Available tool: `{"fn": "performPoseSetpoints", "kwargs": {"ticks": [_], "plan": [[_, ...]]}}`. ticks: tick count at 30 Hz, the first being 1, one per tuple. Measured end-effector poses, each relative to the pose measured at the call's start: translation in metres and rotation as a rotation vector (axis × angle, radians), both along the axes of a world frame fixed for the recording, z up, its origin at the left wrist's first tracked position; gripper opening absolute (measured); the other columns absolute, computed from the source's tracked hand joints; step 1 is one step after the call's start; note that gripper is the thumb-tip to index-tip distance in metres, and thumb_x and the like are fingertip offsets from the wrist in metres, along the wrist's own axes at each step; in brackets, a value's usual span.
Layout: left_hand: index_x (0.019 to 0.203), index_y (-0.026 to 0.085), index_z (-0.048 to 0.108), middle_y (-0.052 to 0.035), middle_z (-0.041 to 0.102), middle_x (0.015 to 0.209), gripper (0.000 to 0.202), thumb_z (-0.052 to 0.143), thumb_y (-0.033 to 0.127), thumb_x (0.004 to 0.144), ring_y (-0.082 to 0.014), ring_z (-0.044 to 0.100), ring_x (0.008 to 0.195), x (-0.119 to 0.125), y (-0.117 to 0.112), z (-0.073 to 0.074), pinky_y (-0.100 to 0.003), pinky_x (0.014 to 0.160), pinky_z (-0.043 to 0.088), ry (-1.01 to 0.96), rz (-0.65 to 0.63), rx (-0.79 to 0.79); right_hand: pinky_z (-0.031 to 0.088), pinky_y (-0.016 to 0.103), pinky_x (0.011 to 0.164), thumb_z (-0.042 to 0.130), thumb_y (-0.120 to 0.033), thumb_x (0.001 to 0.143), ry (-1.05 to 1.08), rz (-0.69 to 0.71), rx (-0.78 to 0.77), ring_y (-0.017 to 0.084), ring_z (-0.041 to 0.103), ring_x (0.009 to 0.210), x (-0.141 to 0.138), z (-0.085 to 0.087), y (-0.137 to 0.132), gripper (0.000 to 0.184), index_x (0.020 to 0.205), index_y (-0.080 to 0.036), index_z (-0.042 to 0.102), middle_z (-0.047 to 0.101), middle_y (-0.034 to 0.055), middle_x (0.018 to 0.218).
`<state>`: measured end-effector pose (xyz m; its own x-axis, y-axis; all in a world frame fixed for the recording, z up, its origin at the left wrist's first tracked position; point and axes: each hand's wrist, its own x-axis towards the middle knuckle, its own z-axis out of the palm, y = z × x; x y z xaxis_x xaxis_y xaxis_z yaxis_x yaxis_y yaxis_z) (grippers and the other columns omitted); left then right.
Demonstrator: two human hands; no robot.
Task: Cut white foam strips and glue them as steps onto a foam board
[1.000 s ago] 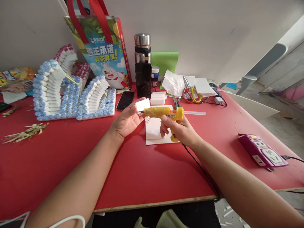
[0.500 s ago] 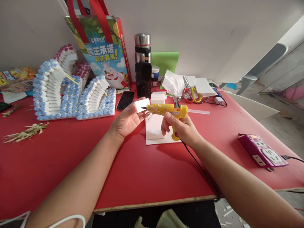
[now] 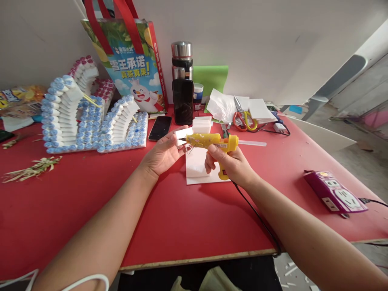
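Observation:
My left hand holds a small white foam block between thumb and fingers, above the red table. My right hand grips a yellow glue gun by its handle, a finger at the trigger. The gun's nozzle points left and touches the lower face of the block. A clear glue stick sticks out of the gun's back. Below both hands lies a white foam sheet. The gun's black cord runs off the table's near edge.
A blue-and-white bottle-cap model stands at the left, a printed bag behind it. Two phones, a steel flask, stacked foam blocks, scissors and paper sit at the back. A purple power strip lies right.
The glue gun moved slightly right and back left along the block, its nozzle staying at the block. The block has tilted a little lower in my left hand.

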<state>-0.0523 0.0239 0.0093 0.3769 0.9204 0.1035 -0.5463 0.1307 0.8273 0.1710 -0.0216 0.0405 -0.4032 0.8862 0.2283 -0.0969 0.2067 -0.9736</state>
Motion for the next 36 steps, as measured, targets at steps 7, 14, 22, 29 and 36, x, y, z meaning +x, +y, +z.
{"fn": "performPoseSetpoints", "kwargs": {"ticks": [7, 14, 22, 29, 36], "plan": [[0.122, 0.023, 0.074, -0.0098, 0.069, 0.133, 0.051, 0.083, 0.048, 0.079, -0.0293, 0.060, 0.126, 0.0008, -0.0011, 0.0015, -0.041, 0.107, 0.045, -0.008, 0.007, -0.003, 0.049, 0.031, 0.057, 0.063, -0.050, 0.097, 0.019, 0.010, -0.022, 0.014, 0.056, 0.053, 0.0002, -0.0013, -0.0004, 0.033, 0.108, -0.020, 0.069, 0.050, -0.0058, 0.057], [0.125, 0.025, 0.073, -0.0099, 0.070, 0.132, 0.056, 0.085, 0.048, 0.075, -0.0305, 0.061, 0.125, 0.0012, -0.0017, 0.0028, -0.042, 0.105, 0.047, -0.007, 0.013, -0.027, 0.050, 0.030, 0.057, 0.063, -0.054, 0.095, 0.013, -0.005, -0.025, 0.013, 0.053, 0.051, 0.0001, -0.0027, 0.0007, 0.037, 0.106, -0.019, 0.071, 0.050, -0.0053, 0.057], [0.123, 0.023, 0.073, -0.0105, 0.069, 0.132, 0.052, 0.084, 0.047, 0.078, -0.0299, 0.061, 0.125, 0.0011, -0.0013, 0.0015, -0.041, 0.106, 0.046, -0.013, 0.014, -0.027, 0.050, 0.029, 0.055, 0.064, -0.052, 0.096, 0.023, 0.002, -0.033, 0.012, 0.052, 0.051, -0.0001, -0.0037, 0.0011, 0.036, 0.109, -0.019, 0.070, 0.046, -0.0059, 0.059], [0.125, 0.023, 0.072, -0.0100, 0.067, 0.136, 0.055, 0.085, 0.047, 0.077, -0.0300, 0.060, 0.128, 0.0015, -0.0025, 0.0041, -0.042, 0.109, 0.046, -0.043, 0.005, -0.010, 0.049, 0.029, 0.053, 0.064, -0.055, 0.095, -0.006, -0.025, -0.042, 0.012, 0.053, 0.050, 0.0003, -0.0018, 0.0018, 0.037, 0.102, -0.019, 0.069, 0.046, -0.0061, 0.057], [0.130, 0.023, 0.069, -0.0104, 0.067, 0.137, 0.062, 0.085, 0.049, 0.076, -0.0284, 0.059, 0.130, 0.0014, -0.0042, 0.0056, -0.040, 0.110, 0.047, -0.056, 0.010, -0.022, 0.050, 0.028, 0.051, 0.066, -0.056, 0.093, 0.007, -0.059, -0.072, 0.012, 0.052, 0.050, 0.0011, -0.0038, 0.0020, 0.039, 0.079, -0.020, 0.062, 0.045, -0.0052, 0.056]]}}
